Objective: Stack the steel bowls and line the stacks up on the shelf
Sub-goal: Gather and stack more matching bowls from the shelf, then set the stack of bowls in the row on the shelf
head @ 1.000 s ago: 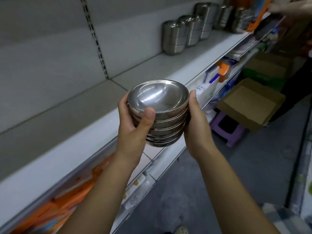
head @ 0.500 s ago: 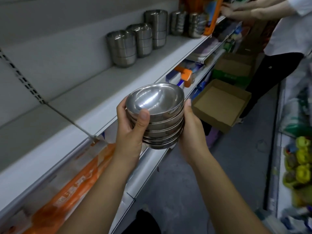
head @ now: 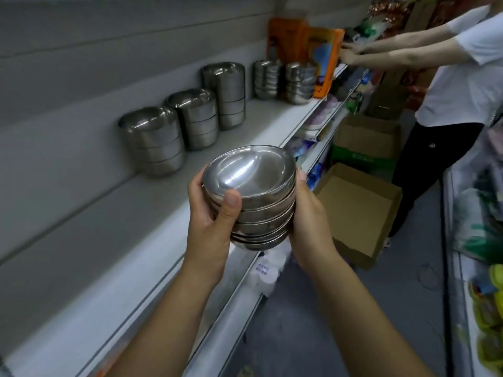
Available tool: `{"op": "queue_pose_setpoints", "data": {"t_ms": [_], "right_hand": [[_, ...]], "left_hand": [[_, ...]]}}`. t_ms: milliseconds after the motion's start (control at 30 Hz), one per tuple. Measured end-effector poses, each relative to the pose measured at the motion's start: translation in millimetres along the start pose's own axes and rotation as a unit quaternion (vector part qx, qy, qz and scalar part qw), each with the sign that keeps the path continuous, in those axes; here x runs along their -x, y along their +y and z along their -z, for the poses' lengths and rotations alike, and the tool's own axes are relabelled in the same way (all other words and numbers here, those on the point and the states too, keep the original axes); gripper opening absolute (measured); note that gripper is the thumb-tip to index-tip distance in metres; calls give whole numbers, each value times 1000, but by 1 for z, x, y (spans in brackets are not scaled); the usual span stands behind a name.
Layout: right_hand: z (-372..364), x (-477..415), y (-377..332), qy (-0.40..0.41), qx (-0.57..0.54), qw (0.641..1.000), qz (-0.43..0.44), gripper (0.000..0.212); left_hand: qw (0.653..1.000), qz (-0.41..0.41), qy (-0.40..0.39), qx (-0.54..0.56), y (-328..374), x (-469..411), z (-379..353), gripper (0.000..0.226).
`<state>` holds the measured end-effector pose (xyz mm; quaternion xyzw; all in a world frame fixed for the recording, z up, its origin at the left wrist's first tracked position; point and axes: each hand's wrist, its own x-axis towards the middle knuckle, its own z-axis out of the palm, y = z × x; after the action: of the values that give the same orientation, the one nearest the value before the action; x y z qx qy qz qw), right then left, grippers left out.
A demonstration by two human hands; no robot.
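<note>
While both hands clasp it, the stack of steel bowls (head: pixel 250 197) hangs in the air between them, just off the front edge of the shelf (head: pixel 109 240), the hollow of its top bowl facing up. The left hand (head: pixel 209 221) curls round the stack's near-left side, thumb pressed on the top rim. The right hand (head: pixel 310 216) grips the opposite side, its fingers hidden behind the bowls.

Beyond and to the left of the left hand, five more stacks stand on the shelf in a row running away: the nearest stack (head: pixel 152 141), the second stack (head: pixel 194 118), the taller third stack (head: pixel 224 95), then the fourth stack (head: pixel 266 78) and the fifth stack (head: pixel 300 83) close together, the last just beside an orange package (head: pixel 324 61).

Just beyond the right hand, lower down, an open cardboard box (head: pixel 359 213) sits on the floor (head: pixel 313 322). Farther off on that side, another person (head: pixel 462 77) reaches both arms toward the shelf.
</note>
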<state>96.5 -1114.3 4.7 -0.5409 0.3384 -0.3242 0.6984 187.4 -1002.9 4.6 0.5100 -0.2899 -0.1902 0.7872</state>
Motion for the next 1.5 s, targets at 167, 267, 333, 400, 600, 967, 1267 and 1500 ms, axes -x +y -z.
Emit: {"op": "queue_pose_setpoints", "data": {"t_ms": [167, 267, 333, 400, 600, 967, 1267, 1500], "right_hand": [[-2, -80, -14, 17, -23, 1000, 6, 44], [1, -122, -19, 19, -25, 999, -7, 45], [5, -151, -20, 17, -30, 999, -5, 48], [10, -181, -21, 15, -25, 1000, -5, 49], [20, -293, -15, 10, 25, 999, -44, 77], [52, -490, -54, -83, 18, 994, -64, 58], [42, -583, -52, -161, 12, 983, -84, 47], [34, -614, -34, -208, -2, 976, -70, 42]], "left_hand": [[1000, -1, -18, -7, -18, -80, -19, 104], [1000, -1, -15, -6, -33, -118, -32, 105], [1000, 0, -7, -1, -46, -142, -42, 110], [1000, 4, 3, 4, -59, -168, -52, 113], [999, -1, 34, -25, -105, -252, -84, 102], [986, -32, 117, -112, -182, -399, -163, 94], [968, -51, 205, -134, -218, -455, -184, 90], [957, -47, 242, -153, -230, -468, -187, 64]]}}
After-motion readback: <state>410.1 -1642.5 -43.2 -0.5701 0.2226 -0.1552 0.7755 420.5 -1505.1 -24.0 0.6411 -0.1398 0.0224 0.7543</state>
